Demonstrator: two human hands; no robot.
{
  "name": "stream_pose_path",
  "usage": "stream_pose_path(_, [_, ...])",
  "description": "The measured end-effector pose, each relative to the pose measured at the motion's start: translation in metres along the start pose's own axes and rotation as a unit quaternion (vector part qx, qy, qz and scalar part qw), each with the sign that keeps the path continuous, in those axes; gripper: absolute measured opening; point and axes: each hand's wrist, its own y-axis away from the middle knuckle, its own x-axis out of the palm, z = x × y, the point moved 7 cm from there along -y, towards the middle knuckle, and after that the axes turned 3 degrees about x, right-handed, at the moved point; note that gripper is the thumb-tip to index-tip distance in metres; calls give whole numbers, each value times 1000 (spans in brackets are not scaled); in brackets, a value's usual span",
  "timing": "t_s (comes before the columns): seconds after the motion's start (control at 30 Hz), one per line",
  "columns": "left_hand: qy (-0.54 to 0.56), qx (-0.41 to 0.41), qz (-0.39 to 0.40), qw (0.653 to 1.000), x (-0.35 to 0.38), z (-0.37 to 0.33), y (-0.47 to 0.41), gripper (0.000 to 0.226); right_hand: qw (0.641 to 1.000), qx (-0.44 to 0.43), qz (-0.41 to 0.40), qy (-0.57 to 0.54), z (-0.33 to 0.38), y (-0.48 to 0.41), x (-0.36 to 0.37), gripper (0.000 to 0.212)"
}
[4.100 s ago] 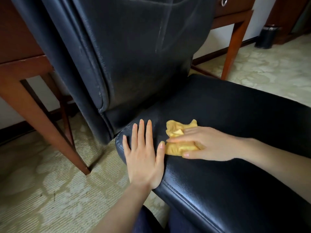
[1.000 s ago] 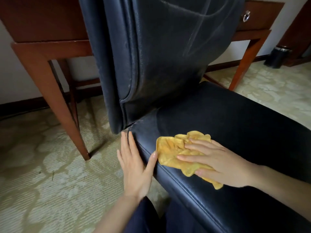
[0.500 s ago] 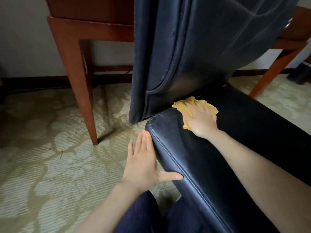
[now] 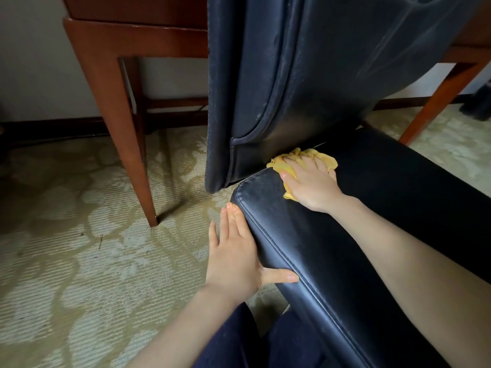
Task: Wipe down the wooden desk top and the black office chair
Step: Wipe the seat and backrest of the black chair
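Right grip (image 4: 312, 183) spread flat, fingers straight, pressing yellow cloth (image 4: 276, 165) into back crease of chair seat (image 4: 398, 195). Left grip (image 4: 233, 258) open, flat against seat's side edge, holding nothing.

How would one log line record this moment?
right hand: presses yellow cloth where seat meets backrest | left hand: flat against seat side

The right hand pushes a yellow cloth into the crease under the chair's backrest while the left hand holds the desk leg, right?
Not quite: in the head view the left hand lies flat against the side of the chair seat, apart from the desk leg. The rest is right.
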Motion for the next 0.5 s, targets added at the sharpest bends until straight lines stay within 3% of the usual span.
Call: stream_pose_path(0.5, [32, -8, 1, 999, -2, -1, 2, 156, 970, -232, 75, 21, 21, 65, 4, 49])
